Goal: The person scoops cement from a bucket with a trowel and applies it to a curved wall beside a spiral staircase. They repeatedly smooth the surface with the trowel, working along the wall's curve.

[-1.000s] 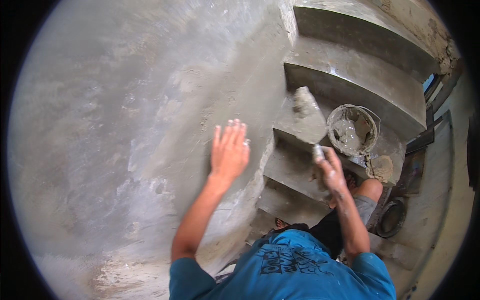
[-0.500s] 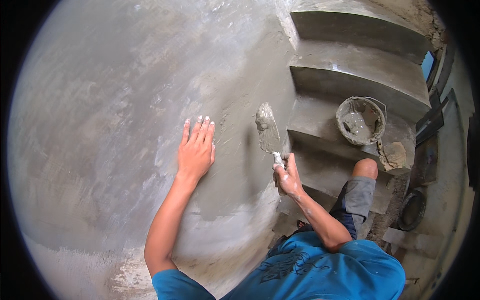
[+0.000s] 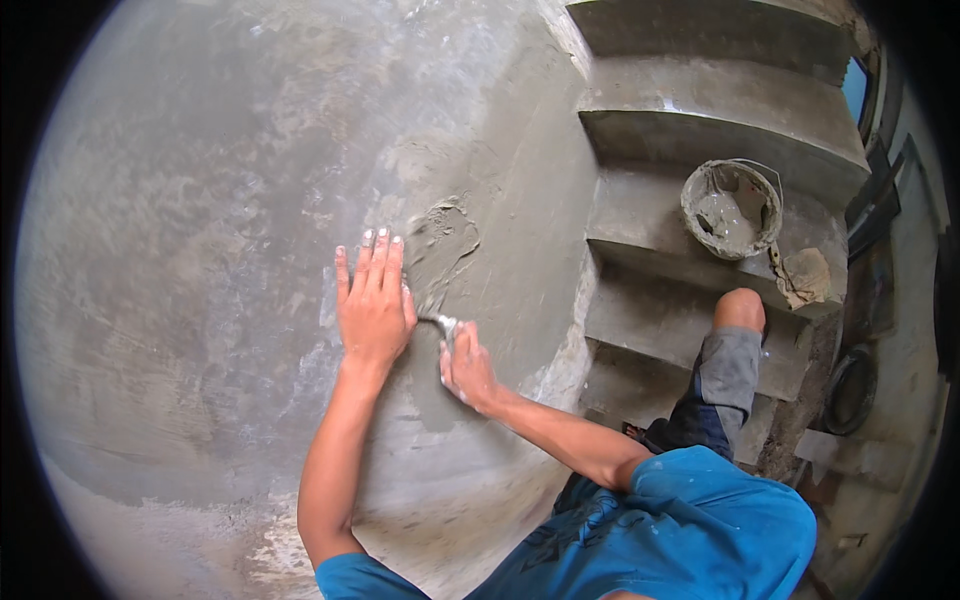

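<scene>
My left hand (image 3: 375, 315) lies flat against the grey wall (image 3: 220, 250), fingers stretched upward and tips whitened. Close to its thumb, my right hand (image 3: 468, 365) grips the handle of a trowel (image 3: 438, 320). The trowel's blade is hard to make out against the grey mortar around it. Just above the trowel, a raised, ridged patch of wet mortar (image 3: 445, 240) clings to the wall. A darker, smoother band of fresh mortar (image 3: 525, 230) runs along the wall to the right of that patch.
Concrete steps (image 3: 640, 210) climb on the right beside the wall. A bucket (image 3: 732, 210) with wet mortar inside stands on one step, next to a crumpled tan piece (image 3: 805, 277). My bent knee (image 3: 740, 308) is over the lower steps. A round black object (image 3: 850, 390) lies far right.
My right hand has brought the trowel left from near the steps to the wall beside my left hand. A thick mortar patch now shows there. My left hand has shifted slightly left.
</scene>
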The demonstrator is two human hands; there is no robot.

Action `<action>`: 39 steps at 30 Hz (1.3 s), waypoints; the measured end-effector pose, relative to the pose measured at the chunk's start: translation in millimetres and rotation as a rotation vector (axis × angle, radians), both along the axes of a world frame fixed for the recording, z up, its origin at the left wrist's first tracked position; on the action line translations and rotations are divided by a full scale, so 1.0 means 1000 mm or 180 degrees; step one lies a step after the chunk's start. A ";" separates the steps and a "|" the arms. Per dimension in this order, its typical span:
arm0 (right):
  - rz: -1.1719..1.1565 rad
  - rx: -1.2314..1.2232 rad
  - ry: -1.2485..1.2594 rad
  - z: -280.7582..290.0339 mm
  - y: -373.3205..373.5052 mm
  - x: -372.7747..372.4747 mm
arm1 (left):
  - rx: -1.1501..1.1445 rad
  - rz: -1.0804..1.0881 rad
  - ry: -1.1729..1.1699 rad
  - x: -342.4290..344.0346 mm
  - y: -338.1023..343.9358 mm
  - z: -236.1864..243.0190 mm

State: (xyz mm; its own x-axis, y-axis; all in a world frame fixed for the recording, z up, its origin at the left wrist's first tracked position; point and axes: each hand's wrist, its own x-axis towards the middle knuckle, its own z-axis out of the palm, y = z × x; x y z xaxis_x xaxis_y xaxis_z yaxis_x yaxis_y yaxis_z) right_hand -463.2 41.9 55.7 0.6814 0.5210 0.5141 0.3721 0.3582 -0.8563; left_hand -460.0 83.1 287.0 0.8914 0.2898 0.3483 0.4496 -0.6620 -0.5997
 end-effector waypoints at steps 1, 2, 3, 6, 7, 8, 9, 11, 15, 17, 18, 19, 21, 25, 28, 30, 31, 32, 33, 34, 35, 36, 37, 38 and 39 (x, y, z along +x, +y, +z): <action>0.0068 0.0131 -0.0189 -0.004 -0.010 -0.007 | -0.0002 -0.0017 -0.0034 0.000 -0.001 0.003; 0.0140 0.0261 -0.0395 -0.009 -0.020 -0.010 | -0.0004 -0.0029 -0.0085 0.002 -0.002 0.005; 0.0269 0.0390 -0.0328 -0.016 -0.029 -0.011 | -0.0021 -0.0033 -0.0110 0.003 -0.003 0.007; 0.0126 0.0022 -0.0005 -0.034 -0.040 0.002 | -0.0006 -0.0032 -0.0225 0.002 -0.006 0.014; -0.0066 -0.0004 -0.0036 -0.041 -0.041 0.011 | -0.0008 -0.0040 -0.0257 -0.001 -0.008 0.015; -0.0204 -0.0054 0.0018 -0.047 -0.036 0.027 | -0.0006 -0.0061 -0.0281 -0.002 -0.008 0.016; -0.0329 -0.0074 0.0179 -0.051 -0.027 0.045 | 0.0043 -0.0077 -0.0255 -0.002 -0.006 0.018; -0.0279 -0.0213 0.0240 -0.057 -0.015 0.073 | 0.0099 -0.0096 -0.0174 -0.003 -0.004 0.017; -0.0053 -0.0163 0.0284 -0.057 0.009 0.113 | 0.0011 -0.0043 -0.0092 0.003 0.005 0.009; -0.0211 -0.0242 0.0107 -0.056 0.024 0.125 | -0.0026 0.0003 -0.0055 0.005 0.009 0.005; -0.0287 -0.0279 0.0066 -0.056 0.033 0.130 | -0.0022 -0.0047 -0.0035 0.007 0.011 0.004; -0.0378 -0.0261 0.0140 -0.057 0.041 0.135 | -0.0048 -0.0043 -0.0004 0.008 0.012 0.003; -0.0501 -0.0315 0.0395 -0.061 0.051 0.145 | -0.0063 -0.0045 0.0019 0.011 0.016 0.002; -0.0305 -0.0483 0.0830 -0.067 0.048 0.135 | -0.0049 -0.0111 -0.0004 0.017 0.022 -0.002; -0.0010 -0.0526 0.1277 -0.057 0.026 0.092 | -0.0064 -0.0117 -0.0017 0.022 0.025 -0.003; 0.0397 -0.0623 0.1241 -0.051 0.003 0.060 | -0.0054 -0.0100 0.0002 0.026 0.026 -0.001; 0.0306 -0.0305 0.1042 -0.051 -0.006 0.050 | -0.0045 -0.0082 0.0014 0.026 0.026 0.000; 0.0236 -0.0049 0.0852 -0.050 -0.012 0.045 | -0.0036 -0.0059 0.0029 0.026 0.027 0.001; 0.0135 -0.0021 0.0626 -0.052 -0.013 0.050 | -0.0011 -0.0069 0.0044 0.026 0.028 0.002; 0.0076 -0.0055 0.0417 -0.054 -0.014 0.058 | 0.0010 -0.0052 0.0069 0.023 0.027 0.002; 0.0026 -0.0109 0.0268 -0.056 -0.013 0.069 | 0.0031 -0.0029 0.0099 0.019 0.026 0.002; 0.0077 -0.0128 0.0010 -0.057 -0.007 0.086 | 0.0023 -0.0027 0.0124 0.017 0.026 0.003; 0.0126 -0.0193 -0.0190 -0.057 0.003 0.106 | 0.0001 -0.0032 0.0152 0.015 0.026 0.001; 0.0027 -0.0271 -0.0205 -0.055 0.015 0.123 | -0.0051 -0.0049 0.0177 0.014 0.025 -0.001; -0.0080 -0.0359 -0.0219 -0.053 0.026 0.136 | -0.0035 -0.0023 0.0225 0.012 0.025 -0.003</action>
State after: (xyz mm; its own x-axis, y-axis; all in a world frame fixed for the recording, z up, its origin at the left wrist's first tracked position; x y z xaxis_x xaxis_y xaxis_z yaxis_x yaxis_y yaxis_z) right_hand -327.1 67.9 3.2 0.6601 0.5614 0.4991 0.4389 0.2509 -0.8628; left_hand -447.9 108.2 284.4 0.9159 0.2867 0.2811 0.4014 -0.6719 -0.6225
